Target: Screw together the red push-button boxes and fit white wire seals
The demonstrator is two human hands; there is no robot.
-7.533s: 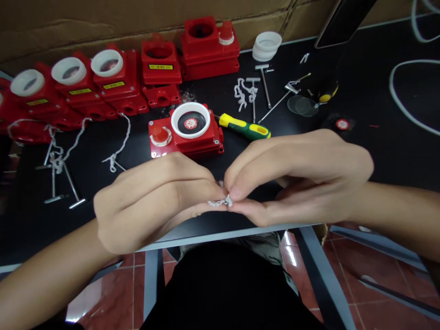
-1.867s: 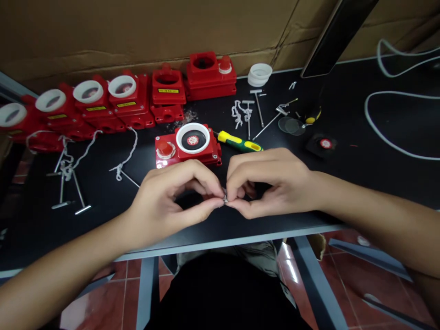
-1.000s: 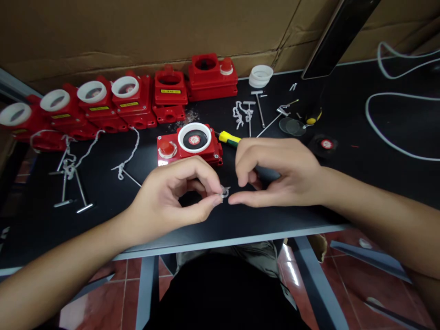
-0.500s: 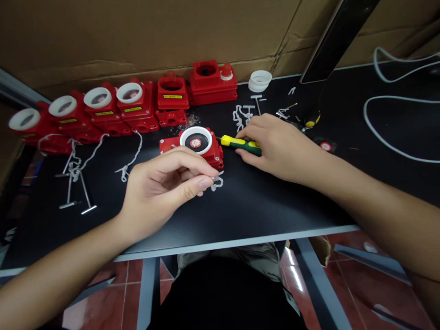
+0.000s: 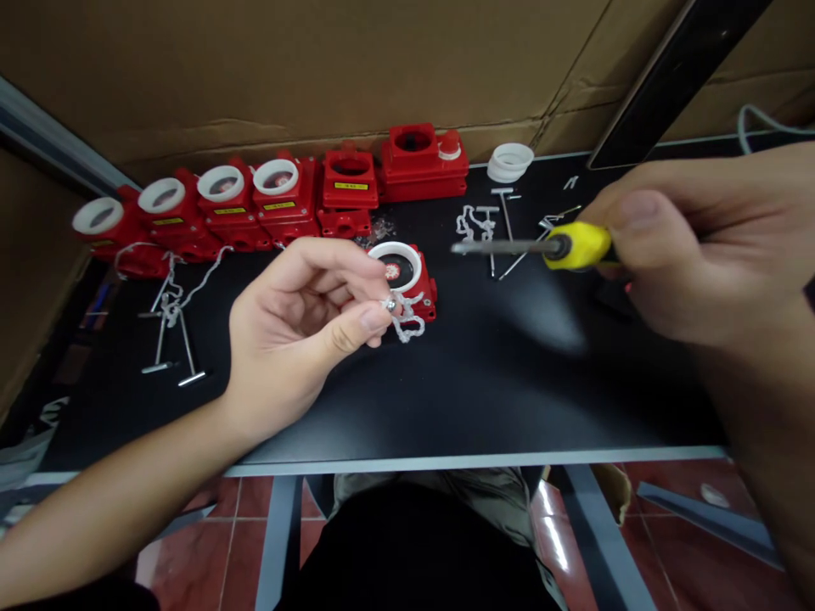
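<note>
My left hand [image 5: 318, 314] pinches a small silver screw [image 5: 390, 304] between thumb and fingertips, with a whitish cord or chain [image 5: 411, 327] looped beside it. Just behind those fingertips is a red box [image 5: 428, 287] with a white ring [image 5: 413, 259] on top and a black disc inside, partly covered by the hand. My right hand [image 5: 675, 246], raised at the right, is closed around a screwdriver [image 5: 576, 246] with a yellow grip. Its shaft points left towards my left hand, tip apart from the screw.
Several red boxes with white rings [image 5: 277, 176] line the back left. T-shaped metal rods [image 5: 189, 348] with cord lie in front of them. Stacked white rings [image 5: 509, 161] stand at the back, near more rods [image 5: 503, 212]. A cardboard wall [image 5: 356, 68] closes the rear.
My right hand has lifted the screwdriver from beside the red box, swinging it up and right so its shaft points left. My left hand stays pinched, the screw now showing. The view has shifted.
</note>
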